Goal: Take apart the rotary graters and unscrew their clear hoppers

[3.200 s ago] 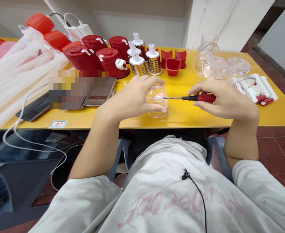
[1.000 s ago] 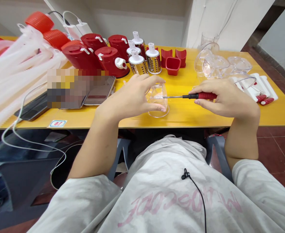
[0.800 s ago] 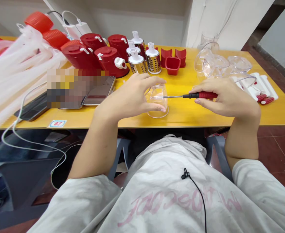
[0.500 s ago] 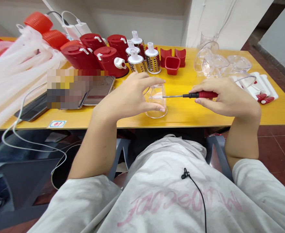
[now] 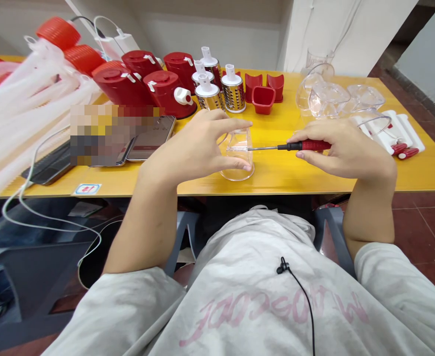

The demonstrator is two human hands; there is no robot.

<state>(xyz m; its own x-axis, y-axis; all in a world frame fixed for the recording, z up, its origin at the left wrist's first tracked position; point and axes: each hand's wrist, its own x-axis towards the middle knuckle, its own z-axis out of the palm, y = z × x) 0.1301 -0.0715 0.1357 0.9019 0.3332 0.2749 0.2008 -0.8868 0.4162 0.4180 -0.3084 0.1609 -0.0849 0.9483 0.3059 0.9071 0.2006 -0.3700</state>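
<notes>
My left hand (image 5: 202,148) grips a clear plastic part (image 5: 241,170) with a round rim, thumb on the near side and fingers on the far side. In my right hand (image 5: 345,148) is a screwdriver (image 5: 295,146) with a red and black handle, held level and pointing left. Its metal shaft reaches the clear part, and the tip touches or enters its middle; what sits at the tip is too small to make out. Both hands are just above the yellow table (image 5: 277,183), near its front edge.
Red machine bodies (image 5: 165,91) stand behind my left hand, beside metal grater drums (image 5: 233,91) and red square cups (image 5: 264,100). Clear plastic parts (image 5: 328,99) and white pieces with red handles (image 5: 406,133) lie right. Phones (image 5: 151,141) and white mesh (image 5: 35,109) lie left.
Both hands, with the clear part and the screwdriver, have shifted very slightly left. The grips look the same.
</notes>
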